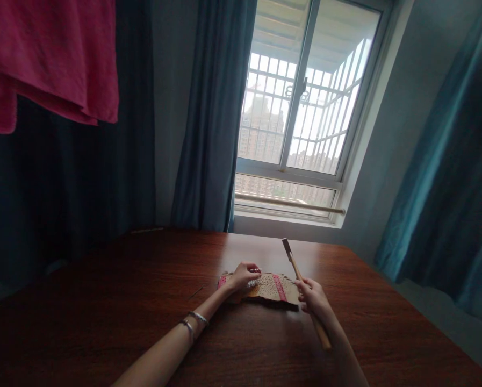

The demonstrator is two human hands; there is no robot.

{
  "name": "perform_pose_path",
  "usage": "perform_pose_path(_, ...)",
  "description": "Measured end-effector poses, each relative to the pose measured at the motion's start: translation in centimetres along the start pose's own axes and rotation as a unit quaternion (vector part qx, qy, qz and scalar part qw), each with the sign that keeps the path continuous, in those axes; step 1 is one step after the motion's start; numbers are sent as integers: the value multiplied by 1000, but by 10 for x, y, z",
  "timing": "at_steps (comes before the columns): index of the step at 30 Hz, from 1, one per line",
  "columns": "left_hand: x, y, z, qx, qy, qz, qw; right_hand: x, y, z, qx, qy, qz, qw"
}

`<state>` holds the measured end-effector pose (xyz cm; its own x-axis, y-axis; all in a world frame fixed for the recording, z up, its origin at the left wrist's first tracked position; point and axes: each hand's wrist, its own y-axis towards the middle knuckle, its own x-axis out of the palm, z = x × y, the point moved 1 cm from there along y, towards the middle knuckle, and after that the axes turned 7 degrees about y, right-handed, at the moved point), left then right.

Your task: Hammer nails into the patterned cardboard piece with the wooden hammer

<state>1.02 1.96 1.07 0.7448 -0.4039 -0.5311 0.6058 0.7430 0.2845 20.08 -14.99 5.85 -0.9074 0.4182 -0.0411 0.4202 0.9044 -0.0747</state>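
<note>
A hammer [293, 262] with a light wooden handle is gripped in my right hand [314, 296]. Its dark head points up and away, and the handle's butt end sticks out below my wrist. In front of me a piece of cardboard [267, 290] with a ragged near edge lies on the table. Many small dark holes or dots cover it, with pink printed bands across. My left hand [244, 276] is over its left part, thumb and fingers pinched together. Small whitish bits show at the fingertips, too small to name.
The brown wooden table [103, 322] reaches to the window wall. A thin dark stick [195, 292] lies left of the cardboard. Blue curtains [208, 118] hang beside the barred window [293, 118]. A pink cloth [63, 59] hangs at upper left.
</note>
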Motion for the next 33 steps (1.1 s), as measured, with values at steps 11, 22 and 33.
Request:
perform_pose_path(11, 1, 0, 2, -18, 11, -2, 1000, 11, -21, -17, 45, 142, -203, 968)
perform_pose_path(22, 0, -2, 8, -19, -2, 1, 1000, 17, -30, -25, 18, 88, -209, 974)
perform_pose_path(33, -2, -4, 14, -27, -5, -4, 1000, 21, -34, -28, 35, 87, -202, 975)
